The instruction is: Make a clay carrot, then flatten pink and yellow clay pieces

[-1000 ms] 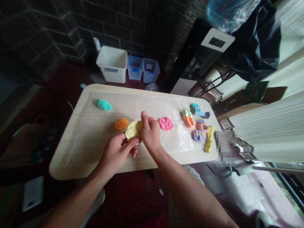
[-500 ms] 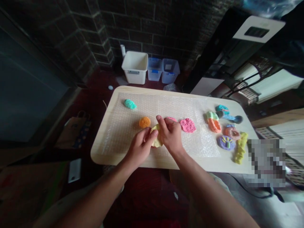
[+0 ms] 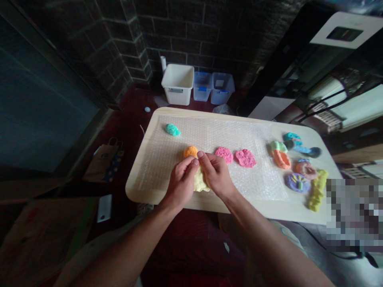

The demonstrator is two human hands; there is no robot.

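Note:
Pale yellow modelling clay (image 3: 200, 182), pressed into a soft flap, hangs between my two hands above the near part of the table. My left hand (image 3: 181, 181) pinches its left side, thumb on top. On the other side my right hand (image 3: 218, 173) grips it with the thumb laid along the upper edge. Both thumb tips nearly meet, and the fingers beneath are partly hidden. Just beyond my left hand lies an orange clay ball (image 3: 190, 151), partly covered. Two flattened pink clay lumps, a nearer one (image 3: 224, 154) and a farther one (image 3: 245, 158), rest right of my hands.
Bubble wrap (image 3: 209, 129) covers much of the wooden table (image 3: 140, 175). A green clay lump (image 3: 172, 129) sits at the back left. Several shaped clay pieces, including a purple disc (image 3: 295, 182) and a yellow strip (image 3: 317, 190), lie right. Bins (image 3: 178, 81) stand beyond the table.
The view has shifted, so the table appears farther right. My hands have drawn together on the yellow clay, which now hangs lower between them. The left pink lump is uncovered; the orange ball is more hidden.

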